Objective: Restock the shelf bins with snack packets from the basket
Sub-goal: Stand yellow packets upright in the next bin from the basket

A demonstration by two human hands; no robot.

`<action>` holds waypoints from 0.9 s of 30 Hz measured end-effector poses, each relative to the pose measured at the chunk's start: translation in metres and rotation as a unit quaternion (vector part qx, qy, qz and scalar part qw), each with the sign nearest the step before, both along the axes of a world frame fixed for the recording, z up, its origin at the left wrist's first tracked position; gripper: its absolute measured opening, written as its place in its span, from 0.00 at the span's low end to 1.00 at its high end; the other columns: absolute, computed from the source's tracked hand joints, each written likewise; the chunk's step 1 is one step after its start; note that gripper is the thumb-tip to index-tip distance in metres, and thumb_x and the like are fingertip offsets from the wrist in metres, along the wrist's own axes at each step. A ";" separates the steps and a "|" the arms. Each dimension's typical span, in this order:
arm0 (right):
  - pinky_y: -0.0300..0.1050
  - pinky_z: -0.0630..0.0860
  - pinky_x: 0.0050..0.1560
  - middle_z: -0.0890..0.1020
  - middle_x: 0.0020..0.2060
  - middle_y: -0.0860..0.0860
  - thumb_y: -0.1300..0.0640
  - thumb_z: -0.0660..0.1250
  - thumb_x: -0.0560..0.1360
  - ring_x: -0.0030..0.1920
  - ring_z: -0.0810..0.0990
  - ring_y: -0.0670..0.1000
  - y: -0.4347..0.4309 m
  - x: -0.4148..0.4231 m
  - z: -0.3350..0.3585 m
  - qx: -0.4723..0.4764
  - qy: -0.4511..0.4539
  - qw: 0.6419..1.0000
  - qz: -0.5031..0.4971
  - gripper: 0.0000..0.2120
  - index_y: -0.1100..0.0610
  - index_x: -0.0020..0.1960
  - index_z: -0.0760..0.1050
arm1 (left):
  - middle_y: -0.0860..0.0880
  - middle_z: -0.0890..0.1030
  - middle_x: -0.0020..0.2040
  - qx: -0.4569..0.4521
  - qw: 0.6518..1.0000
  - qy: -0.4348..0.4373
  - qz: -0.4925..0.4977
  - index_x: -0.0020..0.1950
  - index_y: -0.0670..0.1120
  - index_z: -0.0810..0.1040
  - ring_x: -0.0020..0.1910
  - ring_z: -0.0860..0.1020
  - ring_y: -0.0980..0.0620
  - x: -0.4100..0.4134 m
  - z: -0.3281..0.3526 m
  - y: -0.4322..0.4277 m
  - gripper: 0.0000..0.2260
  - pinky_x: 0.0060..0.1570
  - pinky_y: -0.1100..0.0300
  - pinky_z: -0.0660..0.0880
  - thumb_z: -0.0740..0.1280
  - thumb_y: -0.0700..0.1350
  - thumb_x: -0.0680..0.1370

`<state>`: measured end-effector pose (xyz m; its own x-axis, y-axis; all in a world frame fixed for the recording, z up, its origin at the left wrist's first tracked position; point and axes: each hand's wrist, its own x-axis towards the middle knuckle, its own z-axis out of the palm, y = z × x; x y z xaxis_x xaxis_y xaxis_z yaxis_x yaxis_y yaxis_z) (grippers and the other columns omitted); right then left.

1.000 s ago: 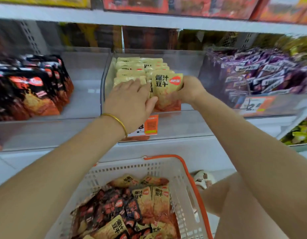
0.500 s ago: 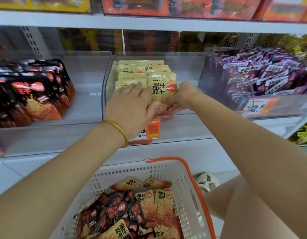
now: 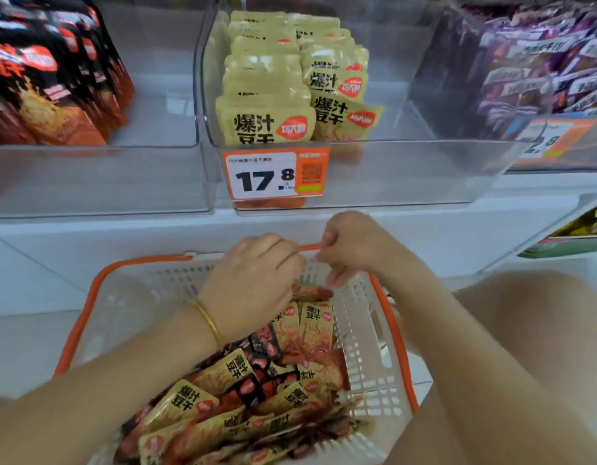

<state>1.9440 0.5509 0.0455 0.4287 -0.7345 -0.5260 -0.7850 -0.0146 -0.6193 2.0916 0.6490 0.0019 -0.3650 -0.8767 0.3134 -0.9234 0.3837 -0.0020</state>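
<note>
Head view: a white plastic basket with an orange rim (image 3: pixel 149 261) sits below the shelf, holding a loose heap of yellow snack packets (image 3: pixel 189 402) mixed with black-and-red ones (image 3: pixel 263 340). The left hand (image 3: pixel 253 280), with a gold bangle (image 3: pixel 208 320) at the wrist, hangs knuckles-up over the far end of the heap. Its fingers curl down towards the packets, but the tips are hidden, so I cannot tell whether it pinches one. The right hand (image 3: pixel 350 246) is just beside it, above the far rim, with fingers curled in and nothing seen in them. Above both, the clear plastic middle bin (image 3: pixel 391 172) holds two rows of upright yellow packets (image 3: pixel 266 125) behind an orange-and-white price tag (image 3: pixel 277 174).
</note>
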 end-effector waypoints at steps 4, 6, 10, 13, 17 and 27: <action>0.51 0.81 0.49 0.81 0.48 0.59 0.63 0.67 0.74 0.43 0.81 0.56 -0.013 -0.003 -0.125 0.081 0.087 0.992 -0.037 0.11 0.63 0.56 0.76 | 0.45 0.79 0.51 0.187 0.980 0.009 0.067 0.54 0.43 0.77 0.52 0.76 0.43 0.009 -0.063 0.000 0.13 0.50 0.48 0.76 0.55 0.43 0.76; 0.43 0.78 0.42 0.78 0.42 0.55 0.60 0.66 0.75 0.43 0.76 0.53 -0.001 0.001 -0.167 0.088 0.118 0.989 -0.018 0.07 0.62 0.51 0.76 | 0.46 0.75 0.59 0.265 0.959 -0.004 0.104 0.60 0.43 0.74 0.59 0.72 0.44 0.012 -0.093 0.003 0.12 0.57 0.50 0.71 0.57 0.43 0.79; 0.45 0.72 0.42 0.79 0.49 0.59 0.57 0.64 0.78 0.49 0.79 0.56 0.031 0.021 -0.220 0.112 0.116 0.985 -0.059 0.13 0.65 0.57 0.71 | 0.47 0.70 0.65 0.355 0.916 0.044 0.181 0.66 0.45 0.69 0.65 0.66 0.47 0.013 -0.134 0.006 0.14 0.63 0.54 0.67 0.56 0.45 0.81; 0.44 0.71 0.45 0.78 0.53 0.58 0.59 0.59 0.80 0.53 0.78 0.56 0.041 0.026 -0.240 0.105 0.123 0.984 -0.079 0.13 0.65 0.60 0.72 | 0.47 0.66 0.70 0.385 0.899 0.086 0.189 0.70 0.44 0.66 0.70 0.63 0.47 0.012 -0.148 0.013 0.17 0.68 0.55 0.63 0.56 0.45 0.81; 0.45 0.75 0.50 0.79 0.55 0.58 0.62 0.59 0.78 0.51 0.78 0.57 0.031 0.021 -0.242 0.092 0.102 0.984 -0.118 0.11 0.63 0.57 0.75 | 0.47 0.61 0.74 0.385 0.882 0.165 0.214 0.73 0.45 0.62 0.72 0.60 0.48 0.017 -0.147 0.010 0.21 0.70 0.58 0.59 0.58 0.47 0.81; 0.52 0.80 0.52 0.84 0.46 0.52 0.61 0.66 0.76 0.46 0.83 0.52 0.020 -0.011 -0.094 0.136 -0.156 0.977 -0.051 0.07 0.52 0.51 0.79 | 0.51 0.81 0.53 0.358 0.769 0.475 0.234 0.53 0.50 0.77 0.49 0.77 0.55 0.002 -0.068 -0.017 0.07 0.49 0.61 0.73 0.69 0.46 0.75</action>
